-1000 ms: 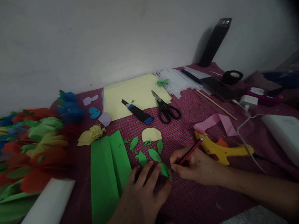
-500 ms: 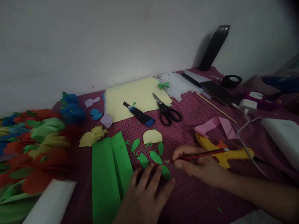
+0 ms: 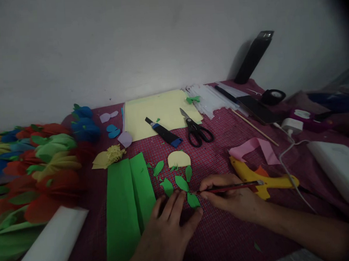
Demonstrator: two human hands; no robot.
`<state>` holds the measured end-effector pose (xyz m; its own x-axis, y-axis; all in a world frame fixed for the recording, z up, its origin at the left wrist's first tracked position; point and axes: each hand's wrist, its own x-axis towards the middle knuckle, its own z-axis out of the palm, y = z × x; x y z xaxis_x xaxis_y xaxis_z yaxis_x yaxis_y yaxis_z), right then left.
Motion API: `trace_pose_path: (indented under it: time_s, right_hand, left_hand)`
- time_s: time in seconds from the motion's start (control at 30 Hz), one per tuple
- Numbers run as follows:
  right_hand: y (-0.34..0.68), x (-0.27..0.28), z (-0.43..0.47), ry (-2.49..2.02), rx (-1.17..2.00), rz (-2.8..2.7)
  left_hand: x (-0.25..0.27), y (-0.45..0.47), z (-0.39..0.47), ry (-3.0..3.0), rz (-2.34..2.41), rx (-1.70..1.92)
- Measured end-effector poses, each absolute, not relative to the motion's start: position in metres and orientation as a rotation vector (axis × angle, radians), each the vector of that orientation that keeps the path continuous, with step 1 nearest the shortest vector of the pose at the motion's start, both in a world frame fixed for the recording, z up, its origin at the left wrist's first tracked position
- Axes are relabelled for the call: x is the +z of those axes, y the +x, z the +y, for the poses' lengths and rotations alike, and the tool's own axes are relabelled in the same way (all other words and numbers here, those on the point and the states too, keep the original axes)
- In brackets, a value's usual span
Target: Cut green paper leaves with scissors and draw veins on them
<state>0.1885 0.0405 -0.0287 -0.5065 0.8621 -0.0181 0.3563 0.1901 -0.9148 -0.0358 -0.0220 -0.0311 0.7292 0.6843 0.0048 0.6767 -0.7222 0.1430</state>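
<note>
Green paper leaf point(image 3: 193, 200) lies flat on the checked cloth point(image 3: 226, 233), between your two hands. Your left hand point(image 3: 164, 220) rests palm down with fingers loosely fanned, index and thumb bracketing the leaf; the thumb tip seems to meet its lower edge, probably to steady so light a piece. Your right hand point(image 3: 236, 197) pinches the red pencil point(image 3: 241, 185) between thumb and fingers, held low and almost level, its point beside the leaf's upper edge; you cannot tell whether it touches. That low grip likely favours fine control. More cut leaves point(image 3: 181, 182) sit just beyond your left fingertips, and the folded green paper point(image 3: 121, 211) lies to the left of them. The scissors point(image 3: 194, 129) and cutter point(image 3: 164, 134) lie farther back, presumably kept within reach but out of your hands' way.
</note>
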Motion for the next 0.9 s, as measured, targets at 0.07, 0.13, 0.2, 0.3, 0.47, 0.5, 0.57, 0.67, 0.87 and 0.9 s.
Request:
trace_pose_path:
  time_s: [0.07,0.13,0.2,0.3,0.47,0.5,0.57,0.67,0.87,0.9]
  right_hand:
    - [0.1886,-0.0291,0.0404,-1.133,1.290,-1.984]
    - [0.1884,-0.0287,0.0405,-1.134,1.284,-1.995]
    - [0.1880,-0.0281,0.0407,-1.130,1.278,-2.000]
    - [0.1875,-0.0278,0.0413,-1.121,1.275,-2.010]
    - [0.1877,-0.0300,0.0411,-1.106,1.271,-2.016]
    - [0.1878,-0.0304,0.0410,-1.107,1.276,-2.020]
    - [0.1879,-0.0308,0.0408,-1.112,1.284,-2.027]
    - [0.1874,-0.0299,0.0408,-1.128,1.287,-2.033]
    - [0.1871,-0.0270,0.0416,-1.121,1.278,-2.049]
    - [0.1872,-0.0270,0.0418,-1.117,1.283,-2.049]
  left_hand:
    - [-0.0303,-0.0348,-0.0216,2.803,1.098,0.096]
    - [-0.0296,-0.0344,-0.0210,2.799,1.086,0.101]
    - [-0.0293,-0.0348,-0.0206,2.795,1.084,0.106]
    - [-0.0294,-0.0358,-0.0205,2.799,1.075,0.089]
    - [-0.0306,-0.0360,-0.0204,2.810,1.051,0.078]
    - [-0.0309,-0.0359,-0.0203,2.810,1.050,0.083]
    - [-0.0313,-0.0358,-0.0203,2.811,1.056,0.094]
    - [-0.0310,-0.0361,-0.0202,2.824,1.066,0.106]
    - [-0.0299,-0.0361,-0.0196,2.830,1.059,0.096]
    - [-0.0299,-0.0360,-0.0196,2.826,1.060,0.099]
